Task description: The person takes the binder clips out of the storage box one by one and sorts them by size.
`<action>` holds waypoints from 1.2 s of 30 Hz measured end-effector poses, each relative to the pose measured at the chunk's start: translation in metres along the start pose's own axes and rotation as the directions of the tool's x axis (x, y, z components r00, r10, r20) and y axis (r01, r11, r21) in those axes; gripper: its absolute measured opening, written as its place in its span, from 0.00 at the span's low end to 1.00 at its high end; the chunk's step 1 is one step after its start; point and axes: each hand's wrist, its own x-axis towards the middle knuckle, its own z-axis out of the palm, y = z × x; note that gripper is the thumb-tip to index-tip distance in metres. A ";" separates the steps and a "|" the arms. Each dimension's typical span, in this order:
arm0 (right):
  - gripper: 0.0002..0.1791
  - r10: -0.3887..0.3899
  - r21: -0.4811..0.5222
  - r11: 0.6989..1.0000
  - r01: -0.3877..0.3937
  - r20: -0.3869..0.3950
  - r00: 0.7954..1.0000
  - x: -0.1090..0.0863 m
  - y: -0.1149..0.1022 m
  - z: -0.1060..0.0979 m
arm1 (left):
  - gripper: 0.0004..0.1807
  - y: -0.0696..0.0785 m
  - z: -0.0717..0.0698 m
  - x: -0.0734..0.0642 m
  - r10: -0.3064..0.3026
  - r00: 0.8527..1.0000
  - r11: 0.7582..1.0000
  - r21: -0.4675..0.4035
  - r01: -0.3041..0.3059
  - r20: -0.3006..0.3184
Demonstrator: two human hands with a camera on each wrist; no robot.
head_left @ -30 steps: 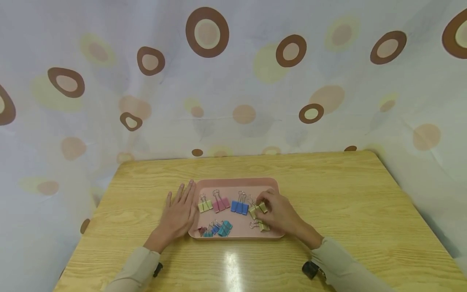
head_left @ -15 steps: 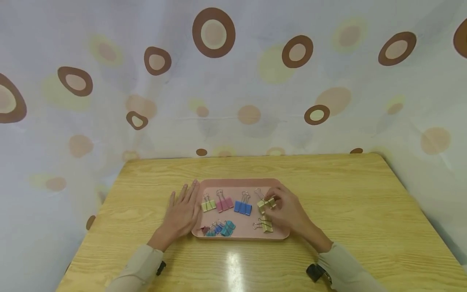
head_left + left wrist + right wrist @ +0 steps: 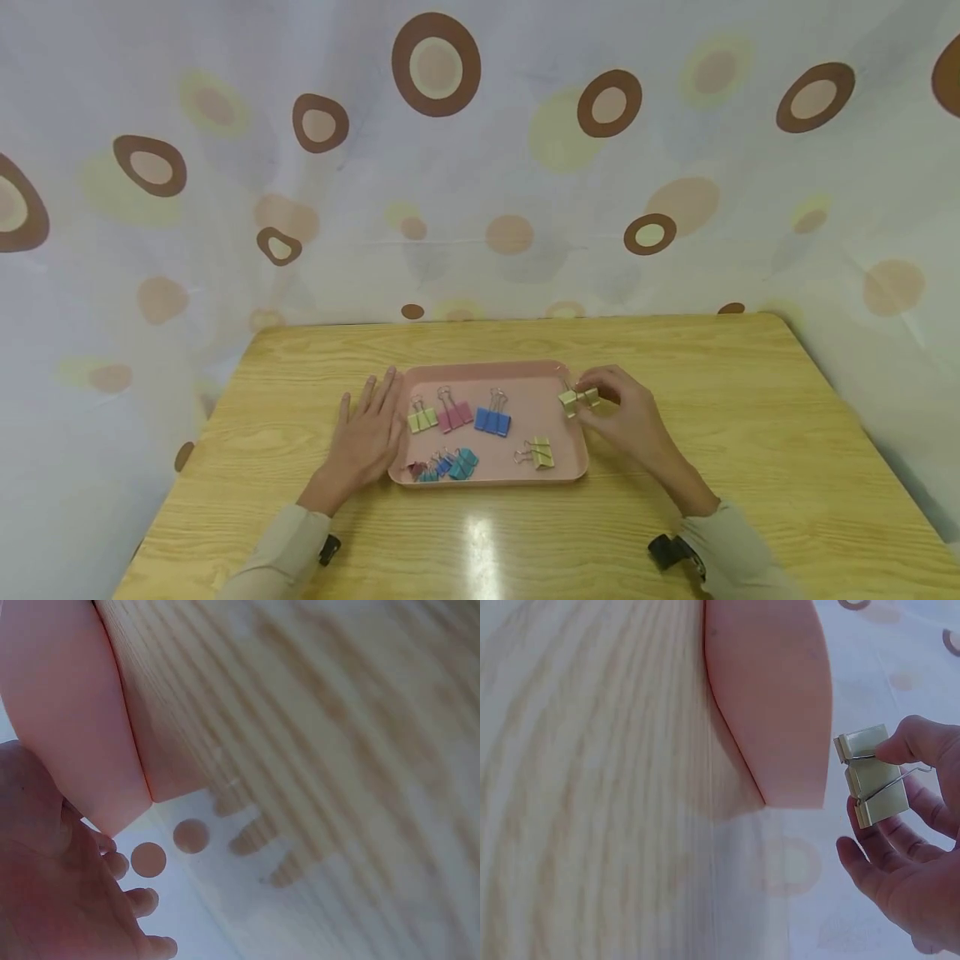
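Note:
Between the thumb and fingers of my right hand [image 3: 628,414] is a yellow binder clip [image 3: 875,775], pinched and held up at the right end of the pink tray [image 3: 525,482]. Its wire handles show in the right wrist view. My left hand [image 3: 365,439] lies with straight fingers along the tray's left side. In the tray's back row are a light green binder clip [image 3: 423,419], a pink one and a blue binder clip [image 3: 492,422]. Another yellow binder clip [image 3: 542,452] lies at the front right. Several small clips cluster at the front left, with a teal binder clip [image 3: 463,464] among them.
The tray stands on a wooden table [image 3: 750,433] whose back edge meets a patterned curtain [image 3: 510,167]. A black strap device [image 3: 667,552] sits at the right wrist, and another black piece [image 3: 328,550] at the left.
My right hand has lifted the yellow binder clip and carried it right, to the tray's right edge. The left hand stays beside the tray.

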 end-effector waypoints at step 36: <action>0.12 0.258 -0.052 0.966 -0.254 0.090 0.962 0.012 0.072 -0.043 | 0.33 -0.002 0.000 0.009 0.011 0.998 1.000 -0.015 -0.010 0.065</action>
